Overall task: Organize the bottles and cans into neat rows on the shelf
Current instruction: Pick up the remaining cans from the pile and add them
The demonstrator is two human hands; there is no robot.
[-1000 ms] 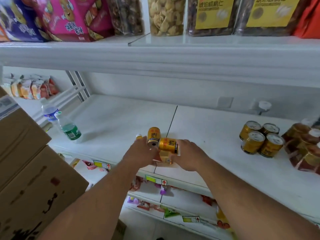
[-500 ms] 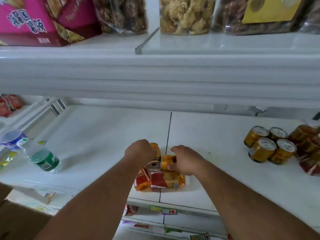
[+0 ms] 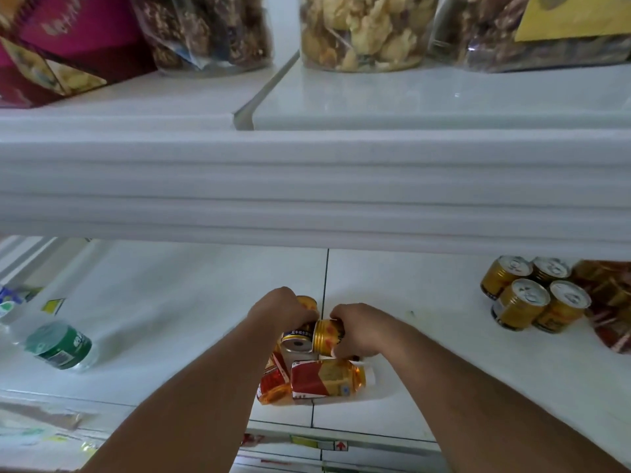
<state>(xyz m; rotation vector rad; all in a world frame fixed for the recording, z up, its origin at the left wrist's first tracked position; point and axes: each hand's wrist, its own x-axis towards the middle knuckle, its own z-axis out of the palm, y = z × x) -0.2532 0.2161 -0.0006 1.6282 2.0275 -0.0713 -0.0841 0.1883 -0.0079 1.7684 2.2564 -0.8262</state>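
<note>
Entry: left hand (image 3: 285, 308) and right hand (image 3: 362, 331) each closed round a small gold drink can (image 3: 329, 337), now lowered from mid-air to the white shelf board (image 3: 191, 302), beside two lying amber tea bottles (image 3: 326, 378). Standing group of gold cans (image 3: 532, 295) sits well apart at right; judged: cans delivered, not yet rowed.

Two bare forearms in view, no sleeves visible up to the frame edge. Left hand (image 3: 283, 310) and right hand (image 3: 362, 331): no gloves, no rings, no watch or wristband on either wrist. No tattoos or markings visible. Nails on the right hand's fingers (image 3: 336, 353) look dark, but too small to tell more. Nothing else of the person visible.
</note>
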